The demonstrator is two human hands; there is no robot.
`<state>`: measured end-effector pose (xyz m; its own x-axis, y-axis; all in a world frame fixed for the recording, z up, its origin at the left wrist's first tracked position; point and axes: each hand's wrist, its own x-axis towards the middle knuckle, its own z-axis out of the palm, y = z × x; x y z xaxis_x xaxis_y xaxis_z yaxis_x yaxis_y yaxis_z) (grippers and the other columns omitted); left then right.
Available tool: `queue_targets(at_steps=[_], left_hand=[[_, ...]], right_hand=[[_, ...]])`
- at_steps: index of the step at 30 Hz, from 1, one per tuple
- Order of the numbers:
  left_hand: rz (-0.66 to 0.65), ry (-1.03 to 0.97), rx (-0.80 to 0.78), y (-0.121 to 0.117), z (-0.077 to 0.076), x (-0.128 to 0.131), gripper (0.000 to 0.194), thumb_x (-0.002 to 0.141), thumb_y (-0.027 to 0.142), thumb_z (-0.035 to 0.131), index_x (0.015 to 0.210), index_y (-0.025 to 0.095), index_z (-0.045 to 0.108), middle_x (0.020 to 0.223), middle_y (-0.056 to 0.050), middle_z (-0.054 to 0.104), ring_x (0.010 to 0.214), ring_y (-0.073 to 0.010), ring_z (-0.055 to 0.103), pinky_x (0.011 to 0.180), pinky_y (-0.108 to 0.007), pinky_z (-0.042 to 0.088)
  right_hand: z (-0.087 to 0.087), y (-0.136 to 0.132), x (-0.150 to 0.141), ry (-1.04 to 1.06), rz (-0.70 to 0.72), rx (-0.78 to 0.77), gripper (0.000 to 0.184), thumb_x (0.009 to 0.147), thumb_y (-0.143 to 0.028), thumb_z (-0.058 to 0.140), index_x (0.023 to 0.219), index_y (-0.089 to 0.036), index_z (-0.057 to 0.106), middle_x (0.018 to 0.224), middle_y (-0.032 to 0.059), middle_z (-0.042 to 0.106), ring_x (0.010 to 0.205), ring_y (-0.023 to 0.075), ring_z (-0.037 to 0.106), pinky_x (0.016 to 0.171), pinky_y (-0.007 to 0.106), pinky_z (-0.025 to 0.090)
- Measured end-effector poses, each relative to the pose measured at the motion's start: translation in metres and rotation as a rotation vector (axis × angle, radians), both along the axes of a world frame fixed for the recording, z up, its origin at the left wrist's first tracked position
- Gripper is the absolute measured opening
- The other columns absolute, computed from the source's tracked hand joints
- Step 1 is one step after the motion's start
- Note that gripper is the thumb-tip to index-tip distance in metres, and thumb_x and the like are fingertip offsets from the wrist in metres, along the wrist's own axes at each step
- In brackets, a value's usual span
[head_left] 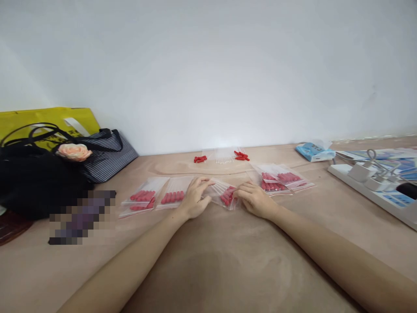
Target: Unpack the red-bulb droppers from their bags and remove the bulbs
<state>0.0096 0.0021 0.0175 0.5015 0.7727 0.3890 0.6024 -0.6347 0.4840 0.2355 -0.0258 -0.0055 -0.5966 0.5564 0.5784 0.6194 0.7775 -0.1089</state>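
Observation:
Between my hands lies a clear zip bag [216, 188] with several small red capsule-shaped pieces [227, 196] at its right end. My left hand [195, 199] rests at the bag's left side, its thumb and fingers apart. At the right end, my right hand [256, 199] has its fingers curled and pressed together on the bag, beside the red pieces; its fingertips are partly hidden. Left of my left hand lies another filled bag [173, 197], and farther left are overlapping filled bags [142, 195]. More filled bags [276, 184] overlap beyond my right hand.
Two loose piles of red pieces, a left pile [200, 159] and a right pile [242, 156], flank clear bags [224, 153] near the wall. A tissue pack [314, 152] and a power strip [374, 187] are at right. A striped bag [109, 158] and a blurred-out object [83, 217] are at left.

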Motion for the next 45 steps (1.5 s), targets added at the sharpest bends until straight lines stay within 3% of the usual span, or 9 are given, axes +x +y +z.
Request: queue_targets(at_steps=[4, 9, 12, 19, 25, 30, 36, 39, 45], left_hand=[[-0.051, 0.119, -0.025, -0.003, -0.003, 0.003, 0.033, 0.077, 0.027, 0.049, 0.108, 0.018, 0.054, 0.113, -0.009, 0.052, 0.105, -0.0232, 0.047, 0.093, -0.038, 0.034], [0.002, 0.122, 0.007, -0.01, -0.006, 0.008, 0.032, 0.079, 0.031, 0.048, 0.106, 0.016, 0.053, 0.101, -0.01, 0.058, 0.097, -0.0232, 0.051, 0.088, -0.038, 0.038], [-0.012, 0.077, 0.019, -0.01, -0.007, 0.009, 0.029, 0.076, 0.028, 0.052, 0.101, 0.017, 0.056, 0.097, -0.009, 0.06, 0.092, -0.0221, 0.053, 0.084, -0.035, 0.04], [0.049, -0.099, -0.132, -0.02, -0.009, 0.009, 0.019, 0.075, 0.027, 0.051, 0.091, 0.019, 0.059, 0.053, 0.004, 0.054, 0.046, -0.0102, 0.048, 0.051, -0.022, 0.039], [0.091, 0.14, 0.136, -0.018, 0.002, -0.002, 0.02, 0.068, 0.03, 0.06, 0.085, 0.022, 0.065, 0.085, -0.004, 0.063, 0.081, -0.0191, 0.055, 0.073, -0.03, 0.042], [-0.091, 0.086, -0.055, -0.009, -0.003, -0.015, 0.027, 0.075, 0.029, 0.054, 0.099, 0.021, 0.062, 0.109, -0.007, 0.059, 0.098, -0.0192, 0.055, 0.086, -0.032, 0.041], [-0.066, 0.003, -0.105, -0.012, -0.008, -0.01, 0.028, 0.075, 0.029, 0.053, 0.1, 0.021, 0.062, 0.107, -0.006, 0.062, 0.101, -0.0196, 0.056, 0.09, -0.033, 0.04], [-0.053, 0.02, -0.083, -0.013, -0.007, -0.008, 0.027, 0.075, 0.028, 0.053, 0.1, 0.021, 0.062, 0.105, -0.005, 0.063, 0.096, -0.0187, 0.057, 0.087, -0.032, 0.042], [-0.047, 0.014, -0.047, -0.013, -0.007, -0.009, 0.025, 0.075, 0.027, 0.055, 0.098, 0.021, 0.062, 0.103, -0.005, 0.064, 0.094, -0.019, 0.058, 0.084, -0.031, 0.043]], right_hand=[[-0.003, 0.004, 0.005, 0.116, -0.137, -0.074, 0.015, 0.08, -0.012, 0.04, 0.082, -0.017, 0.053, 0.086, 0.0073, 0.058, 0.084, 0.0177, 0.05, 0.074, 0.03, 0.038], [-0.009, 0.009, 0.005, 0.338, -0.335, -0.179, 0.004, 0.073, -0.019, 0.052, 0.07, -0.017, 0.052, 0.07, 0.003, 0.053, 0.067, 0.0149, 0.049, 0.061, 0.026, 0.039], [-0.01, 0.009, 0.003, 0.278, -0.306, -0.227, 0.012, 0.074, -0.021, 0.052, 0.064, -0.018, 0.058, 0.065, 0.002, 0.054, 0.067, 0.0144, 0.049, 0.064, 0.027, 0.038], [-0.003, 0.005, 0.003, 0.084, -0.353, -0.253, 0.016, 0.076, -0.025, 0.056, 0.087, -0.027, 0.067, 0.072, 0.0012, 0.06, 0.074, 0.0162, 0.051, 0.066, 0.028, 0.032], [0.003, 0.004, 0.002, 0.006, -0.304, -0.303, 0.032, 0.074, -0.031, 0.06, 0.106, -0.032, 0.059, 0.081, 0.0018, 0.061, 0.086, 0.0188, 0.051, 0.073, 0.032, 0.03], [-0.002, 0.006, 0.0, 0.1, -0.282, -0.331, 0.011, 0.075, -0.033, 0.059, 0.079, -0.028, 0.068, 0.073, -0.0001, 0.062, 0.077, 0.0162, 0.052, 0.072, 0.032, 0.028], [-0.002, 0.006, 0.0, 0.083, -0.187, -0.323, 0.028, 0.075, -0.049, 0.055, 0.079, -0.024, 0.066, 0.066, -0.0005, 0.059, 0.075, 0.0157, 0.05, 0.07, 0.03, 0.027], [-0.001, 0.007, 0.0, 0.128, -0.153, -0.352, 0.031, 0.067, -0.052, 0.062, 0.077, -0.022, 0.066, 0.061, -0.0022, 0.056, 0.069, 0.0141, 0.049, 0.069, 0.029, 0.03], [-0.003, 0.012, -0.006, 0.26, -0.148, -0.458, 0.033, 0.053, -0.044, 0.074, 0.073, -0.02, 0.065, 0.06, -0.0045, 0.052, 0.06, 0.0105, 0.048, 0.061, 0.025, 0.034]])
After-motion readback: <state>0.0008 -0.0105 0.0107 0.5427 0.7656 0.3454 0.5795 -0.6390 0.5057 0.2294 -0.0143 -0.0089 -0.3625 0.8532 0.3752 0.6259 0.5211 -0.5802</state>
